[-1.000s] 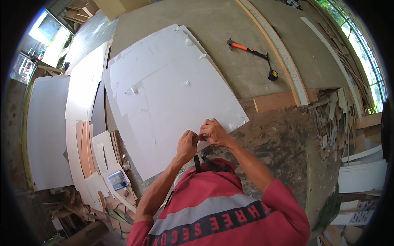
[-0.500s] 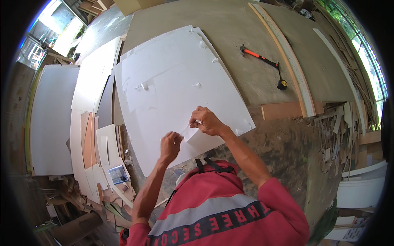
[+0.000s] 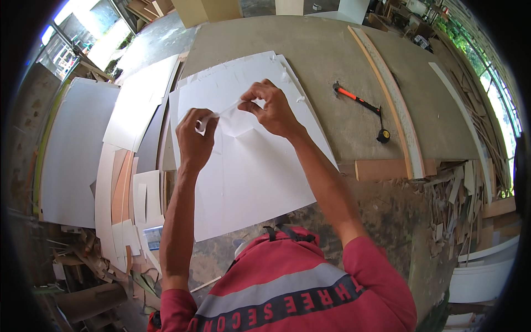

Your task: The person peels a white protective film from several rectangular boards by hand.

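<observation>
A large white sheet (image 3: 254, 188) lies in front of me on a brownish-grey board (image 3: 265, 33). Above its far half, both hands pinch a thin, translucent strip of film (image 3: 228, 112) stretched between them. My left hand (image 3: 194, 138) is closed on the film's left end, with a loop of it curling out by the thumb. My right hand (image 3: 270, 109) grips the other end between thumb and fingers, a little farther away. Small curled white scraps (image 3: 286, 76) stick near the sheet's far right edge. A faint pale crease or shadow shows under the hands.
On the board at right lie an orange-and-black hammer (image 3: 357, 98) and a tape measure (image 3: 383, 135). Beyond them runs a long curved wooden strip (image 3: 387, 88). Panel offcuts (image 3: 133, 116) are stacked at left. A heap of scrap strips (image 3: 451, 193) sits at right.
Both hands have moved away from me, from near the sheet's front edge to over its far half, and spread apart. The film now stretches between them. The view has shifted slightly.
</observation>
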A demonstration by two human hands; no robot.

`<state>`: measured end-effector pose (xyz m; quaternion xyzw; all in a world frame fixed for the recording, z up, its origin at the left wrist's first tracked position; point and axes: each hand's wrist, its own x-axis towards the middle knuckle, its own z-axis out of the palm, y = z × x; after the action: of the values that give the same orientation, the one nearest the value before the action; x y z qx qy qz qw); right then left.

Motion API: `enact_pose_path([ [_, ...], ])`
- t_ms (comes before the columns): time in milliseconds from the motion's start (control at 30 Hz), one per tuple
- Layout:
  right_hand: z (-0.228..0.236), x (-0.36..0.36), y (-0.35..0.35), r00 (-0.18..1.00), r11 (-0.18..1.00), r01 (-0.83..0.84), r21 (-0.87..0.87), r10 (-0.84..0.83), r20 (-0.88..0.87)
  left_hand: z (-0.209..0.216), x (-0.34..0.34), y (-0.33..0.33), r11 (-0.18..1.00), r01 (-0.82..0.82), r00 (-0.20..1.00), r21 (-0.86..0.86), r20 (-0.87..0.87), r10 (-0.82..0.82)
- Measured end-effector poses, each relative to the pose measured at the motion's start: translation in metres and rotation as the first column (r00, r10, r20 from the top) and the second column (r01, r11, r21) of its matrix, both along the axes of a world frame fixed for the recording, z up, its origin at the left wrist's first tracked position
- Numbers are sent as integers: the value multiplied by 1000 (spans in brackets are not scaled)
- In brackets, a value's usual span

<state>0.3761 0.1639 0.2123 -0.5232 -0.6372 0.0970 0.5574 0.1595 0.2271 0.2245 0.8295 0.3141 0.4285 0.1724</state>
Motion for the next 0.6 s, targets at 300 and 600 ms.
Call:
enact_pose_path([
  [300, 76, -50, 42, 974, 941, -156, 300, 97, 203, 49, 1, 33, 963, -44, 999, -265, 5, 47],
  [600, -8, -38, 2, 976, 983, -183, -25, 178, -122, 20, -104, 36, 941, -188, 774, -280, 548, 317],
])
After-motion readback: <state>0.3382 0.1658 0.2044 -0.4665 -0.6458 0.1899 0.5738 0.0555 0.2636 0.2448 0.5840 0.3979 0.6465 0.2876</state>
